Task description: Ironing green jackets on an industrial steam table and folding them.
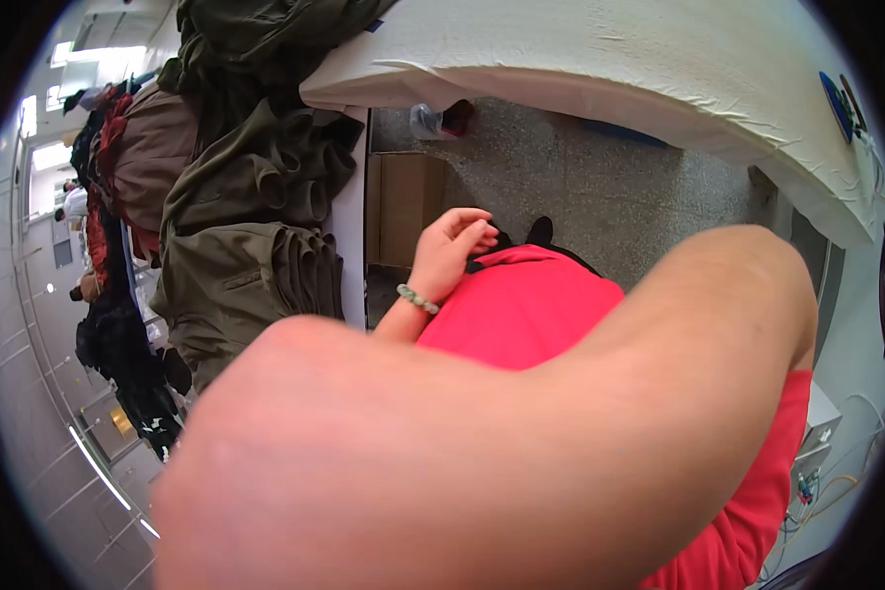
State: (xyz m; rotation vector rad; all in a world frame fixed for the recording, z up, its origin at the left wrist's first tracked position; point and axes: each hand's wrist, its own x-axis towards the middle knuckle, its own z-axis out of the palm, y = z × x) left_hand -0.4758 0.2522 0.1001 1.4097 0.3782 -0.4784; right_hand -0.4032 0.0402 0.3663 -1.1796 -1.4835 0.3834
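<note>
My left hand [451,248], with a beaded bracelet [419,299] at its wrist, is in front of my red top [521,305]. Its fingers are loosely bent with a gap between them, and nothing shows in them. Very close to the camera, my right arm crosses the lower view from right to left. My right hand [236,462] is large and blurred at the lower left; its fingers are hidden. To the left of my left hand lies a stack of folded olive-green garments [251,280].
A table with a white cloth [600,49] curves across the far side. More dark green cloth [265,39] and a brown garment pile [152,143] lie at the left. Under the tables are a cardboard box [408,202] and grey speckled floor [600,177].
</note>
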